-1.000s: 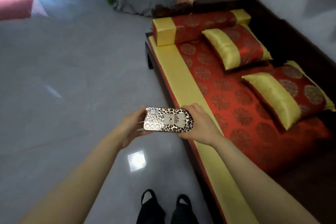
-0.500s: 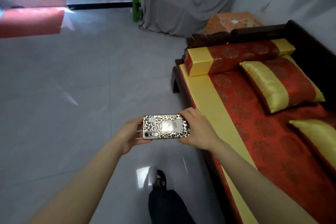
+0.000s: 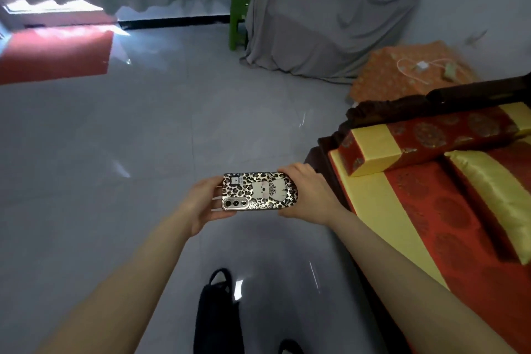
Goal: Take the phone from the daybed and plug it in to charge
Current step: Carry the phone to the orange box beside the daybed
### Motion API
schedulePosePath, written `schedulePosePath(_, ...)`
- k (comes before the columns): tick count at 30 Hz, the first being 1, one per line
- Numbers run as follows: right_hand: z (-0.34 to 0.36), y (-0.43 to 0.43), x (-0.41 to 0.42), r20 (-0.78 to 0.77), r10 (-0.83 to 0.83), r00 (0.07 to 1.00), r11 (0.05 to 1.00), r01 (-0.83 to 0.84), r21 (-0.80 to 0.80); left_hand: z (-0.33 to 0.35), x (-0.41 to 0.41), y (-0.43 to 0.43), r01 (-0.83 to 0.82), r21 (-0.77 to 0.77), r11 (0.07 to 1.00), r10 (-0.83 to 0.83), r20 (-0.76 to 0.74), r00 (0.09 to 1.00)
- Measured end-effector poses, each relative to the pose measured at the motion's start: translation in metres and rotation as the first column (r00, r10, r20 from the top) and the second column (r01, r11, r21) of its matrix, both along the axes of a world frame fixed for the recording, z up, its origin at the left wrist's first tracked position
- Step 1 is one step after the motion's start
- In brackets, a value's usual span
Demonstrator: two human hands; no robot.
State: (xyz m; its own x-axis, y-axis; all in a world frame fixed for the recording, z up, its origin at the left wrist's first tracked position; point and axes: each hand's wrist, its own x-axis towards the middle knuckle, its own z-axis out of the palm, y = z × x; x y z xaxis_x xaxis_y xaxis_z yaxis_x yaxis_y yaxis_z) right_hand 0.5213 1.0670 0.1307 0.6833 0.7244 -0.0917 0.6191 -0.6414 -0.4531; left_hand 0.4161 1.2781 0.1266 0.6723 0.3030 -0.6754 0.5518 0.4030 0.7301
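A phone (image 3: 260,191) in a leopard-print case is held flat, back side up, over the grey floor. My left hand (image 3: 201,204) grips its camera end and my right hand (image 3: 309,195) grips the other end. The daybed (image 3: 370,201), with red and yellow cushions, lies to the right of my hands. Beyond its head end stands a small table under an orange cloth (image 3: 382,77). On that cloth lie a white charger plug (image 3: 421,67) and its white cable (image 3: 402,68).
A large piece of furniture under a grey sheet (image 3: 324,26) stands at the back. A green stool (image 3: 238,23) is beside it. A red mat (image 3: 54,52) lies at the far left. My leg and foot (image 3: 218,310) are below the phone.
The view has swung left and forward along the daybed, bringing the orange-covered table and charger into sight. Both hands keep the same hold on the phone.
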Motion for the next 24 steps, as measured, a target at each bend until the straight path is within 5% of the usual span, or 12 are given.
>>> schedulePosePath(9, 0.028, 0.075, 0.132, 0.004, -0.226, 0.974, 0.971, 0.225, 0.076, 0.029, 0.18, 0.095, 0.195, 0.005, 0.981, -0.195, 0.066, 0.979)
schedulePosePath(24, 0.024, 0.086, 0.434, -0.004, -0.469, 0.883, 0.875, 0.465, 0.132, 0.026, 0.541, 0.113, 0.433, -0.016, 0.901, -0.431, 0.066, 0.9)
